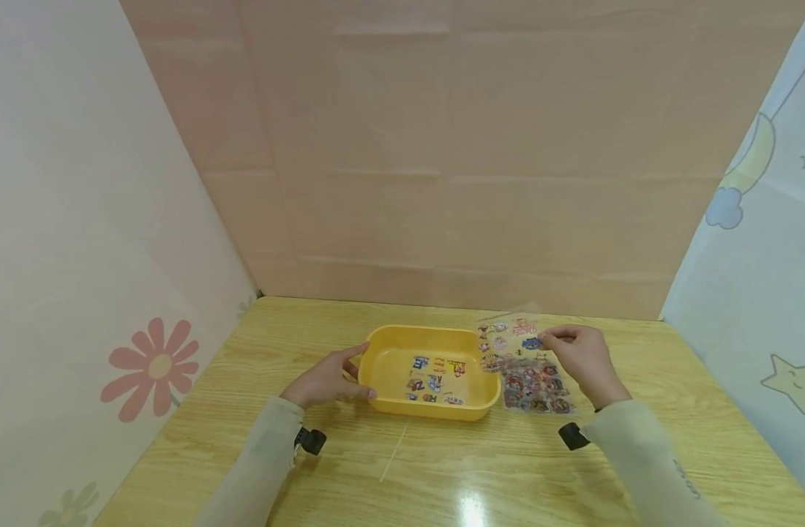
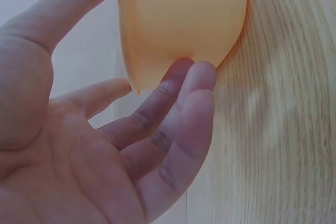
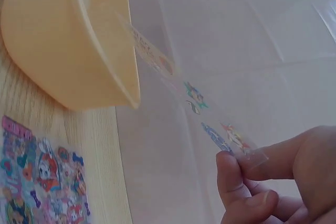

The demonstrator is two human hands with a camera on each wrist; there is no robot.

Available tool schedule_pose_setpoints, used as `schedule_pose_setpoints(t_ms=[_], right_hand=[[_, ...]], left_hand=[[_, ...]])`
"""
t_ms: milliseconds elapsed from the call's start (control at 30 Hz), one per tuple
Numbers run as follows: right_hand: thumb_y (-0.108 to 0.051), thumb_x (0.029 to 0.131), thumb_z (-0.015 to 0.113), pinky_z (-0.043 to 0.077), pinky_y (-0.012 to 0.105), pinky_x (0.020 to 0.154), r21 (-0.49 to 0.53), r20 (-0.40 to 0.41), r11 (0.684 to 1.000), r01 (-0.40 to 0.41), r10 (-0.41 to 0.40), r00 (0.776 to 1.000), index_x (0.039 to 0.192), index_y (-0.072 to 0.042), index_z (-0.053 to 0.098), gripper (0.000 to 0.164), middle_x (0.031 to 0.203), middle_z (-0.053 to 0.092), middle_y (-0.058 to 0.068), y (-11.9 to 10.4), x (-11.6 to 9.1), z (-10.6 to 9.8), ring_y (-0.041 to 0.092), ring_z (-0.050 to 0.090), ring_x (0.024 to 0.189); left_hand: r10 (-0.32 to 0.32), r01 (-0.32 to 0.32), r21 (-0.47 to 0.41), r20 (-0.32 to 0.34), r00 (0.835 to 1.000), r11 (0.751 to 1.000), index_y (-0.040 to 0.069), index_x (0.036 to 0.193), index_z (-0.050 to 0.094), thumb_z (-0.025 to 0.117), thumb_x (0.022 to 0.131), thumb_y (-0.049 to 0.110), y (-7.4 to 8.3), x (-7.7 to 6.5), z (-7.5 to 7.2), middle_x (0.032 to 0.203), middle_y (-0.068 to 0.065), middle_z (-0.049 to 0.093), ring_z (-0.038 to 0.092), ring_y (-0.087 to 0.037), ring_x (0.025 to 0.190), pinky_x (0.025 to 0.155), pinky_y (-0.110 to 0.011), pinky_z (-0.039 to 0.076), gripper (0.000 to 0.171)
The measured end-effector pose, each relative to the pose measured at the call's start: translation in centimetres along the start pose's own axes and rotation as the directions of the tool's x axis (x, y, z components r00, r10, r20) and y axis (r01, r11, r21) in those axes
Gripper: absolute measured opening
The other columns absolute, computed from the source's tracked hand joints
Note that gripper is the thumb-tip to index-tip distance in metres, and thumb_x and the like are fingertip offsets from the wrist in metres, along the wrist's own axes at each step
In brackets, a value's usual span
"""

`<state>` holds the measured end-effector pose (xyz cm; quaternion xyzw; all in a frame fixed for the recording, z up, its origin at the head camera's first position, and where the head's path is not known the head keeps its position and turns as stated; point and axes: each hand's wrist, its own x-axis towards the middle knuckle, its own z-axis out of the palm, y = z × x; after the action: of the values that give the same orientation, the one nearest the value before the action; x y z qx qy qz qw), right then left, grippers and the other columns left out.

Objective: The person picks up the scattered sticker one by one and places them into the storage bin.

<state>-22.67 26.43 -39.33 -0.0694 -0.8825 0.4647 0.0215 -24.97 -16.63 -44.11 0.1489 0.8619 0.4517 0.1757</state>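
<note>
The far edge of the table (image 1: 508, 461) is met by a pinkish-brown backdrop (image 1: 442, 183), and its left and right edges are bordered by pale panels printed with a flower on one side and a moon and star on the other. A yellow tub (image 1: 435, 411) is set near the far edge, a little left of its middle; wide stretches of wood are left between it and the side edges, and more is seen on its near side. On the tub's floor, printed stickers (image 1: 435, 380) are seen lying flat; how many sheets are stacked there cannot be told. Just beyond the tub's right end, a pile of colourful sticker sheets (image 1: 537, 388) is laid on the wood, partly covered in the head view by a clear sticker sheet (image 1: 508, 344) held above the table. One edge of this sheet is pinched between the thumb and index finger of the right hand (image 1: 583, 359), the fingers being nearly closed; its opposite end is stretched toward the tub's right rim, though whether the two touch cannot be told. The tub's left end is held by the left hand (image 1: 326, 379), which is half open, with the thumb and gently bent fingers spread about the outer wall and rim.
</note>
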Motion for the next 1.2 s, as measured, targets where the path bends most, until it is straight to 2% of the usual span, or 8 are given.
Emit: schedule_pose_setpoints(t_ms=[100, 167, 267, 500, 667, 767, 1000, 1200], right_hand=[[-0.031, 0.102, 0.058, 0.053, 0.043, 0.078, -0.004, 0.020, 1.000, 0.003, -0.002, 1.000, 0.124, 0.003, 0.065, 0.040, 0.107, 0.073, 0.013, -0.6, 0.0, 0.6, 0.035, 0.060, 0.107], [-0.030, 0.101, 0.059, 0.052, 0.036, 0.065, 0.010, 0.034, 1.000, -0.006, 0.006, 0.999, 0.123, 0.002, 0.066, 0.039, 0.103, 0.074, 0.010, -1.0, 0.1, 1.0, 0.025, 0.063, 0.086], [-0.031, 0.101, 0.061, 0.048, 0.033, 0.055, 0.009, 0.056, 1.000, -0.030, 0.029, 0.998, 0.120, -0.001, 0.068, 0.037, 0.104, 0.074, 0.009, -1.5, 0.2, 1.6, 0.016, 0.052, 0.065], [-0.029, 0.100, 0.060, 0.048, 0.036, 0.070, -0.052, 0.113, 0.998, -0.026, 0.032, 0.993, 0.115, -0.004, 0.072, 0.032, 0.108, 0.072, 0.013, -2.3, 0.1, 3.4, 0.030, 0.061, 0.099], [-0.024, 0.097, 0.060, 0.043, 0.033, 0.058, -0.051, 0.146, 0.999, -0.002, 0.010, 0.989, 0.111, -0.004, 0.072, 0.027, 0.096, 0.075, 0.007, -2.6, 0.1, 4.7, 0.019, 0.059, 0.074], [-0.021, 0.096, 0.060, 0.037, 0.030, 0.049, -0.033, 0.169, 0.999, -0.002, 0.008, 0.986, 0.111, -0.003, 0.072, 0.027, 0.093, 0.076, 0.005, -2.8, 0.2, 5.5, 0.013, 0.045, 0.054], [-0.020, 0.096, 0.063, 0.037, 0.033, 0.054, -0.073, 0.220, 0.997, 0.024, -0.007, 0.975, 0.110, -0.002, 0.071, 0.024, 0.085, 0.076, 0.003, -3.7, 0.2, 7.4, 0.017, 0.054, 0.064], [-0.017, 0.095, 0.063, 0.033, 0.028, 0.047, -0.116, 0.228, 0.993, 0.028, -0.001, 0.974, 0.118, 0.001, 0.065, 0.030, 0.080, 0.075, 0.003, -4.3, 0.4, 8.5, 0.012, 0.038, 0.049]], left_hand=[[-0.002, 0.002, 0.000, -0.001, 1.000, 1.000, 0.012, 0.159, 0.028, 0.088, 0.077, 0.031, 0.0, 0.0, 0.0, 0.108, -0.014, 0.060, 0.058, -0.020, 0.082, 0.067, -0.035, 0.053, 0.103], [-0.003, 0.003, -0.003, 0.000, 1.000, 1.000, 0.013, 0.159, 0.028, 0.089, 0.077, 0.031, 0.0, 0.1, 0.0, 0.108, -0.013, 0.060, 0.058, -0.020, 0.082, 0.067, -0.035, 0.053, 0.104], [-0.006, 0.006, -0.011, 0.005, 1.000, 1.000, 0.013, 0.159, 0.028, 0.089, 0.077, 0.032, 0.0, 0.2, -0.1, 0.107, -0.012, 0.060, 0.059, -0.020, 0.083, 0.067, -0.035, 0.053, 0.104], [-0.004, 0.004, -0.015, 0.010, 1.000, 1.000, 0.012, 0.159, 0.027, 0.088, 0.077, 0.031, 0.0, 0.2, -0.1, 0.107, -0.013, 0.060, 0.059, -0.020, 0.082, 0.067, -0.035, 0.053, 0.104], [-0.003, 0.003, -0.012, 0.007, 1.000, 1.000, 0.012, 0.159, 0.028, 0.089, 0.077, 0.031, 0.0, 0.2, -0.1, 0.108, -0.014, 0.060, 0.059, -0.020, 0.082, 0.066, -0.035, 0.053, 0.104], [-0.004, 0.004, -0.010, 0.002, 1.000, 1.000, 0.013, 0.159, 0.028, 0.089, 0.077, 0.031, -0.1, 0.2, -0.1, 0.108, -0.014, 0.059, 0.059, -0.020, 0.083, 0.067, -0.035, 0.053, 0.104], [-0.008, 0.008, -0.014, 0.001, 1.000, 1.000, 0.013, 0.159, 0.028, 0.089, 0.076, 0.031, -0.2, 0.1, -0.1, 0.109, -0.016, 0.060, 0.059, -0.021, 0.083, 0.067, -0.035, 0.053, 0.104], [-0.008, 0.008, -0.014, 0.002, 1.000, 1.000, 0.013, 0.159, 0.028, 0.088, 0.077, 0.031, -0.2, 0.2, 0.0, 0.110, -0.016, 0.060, 0.060, -0.020, 0.084, 0.067, -0.035, 0.053, 0.103]])
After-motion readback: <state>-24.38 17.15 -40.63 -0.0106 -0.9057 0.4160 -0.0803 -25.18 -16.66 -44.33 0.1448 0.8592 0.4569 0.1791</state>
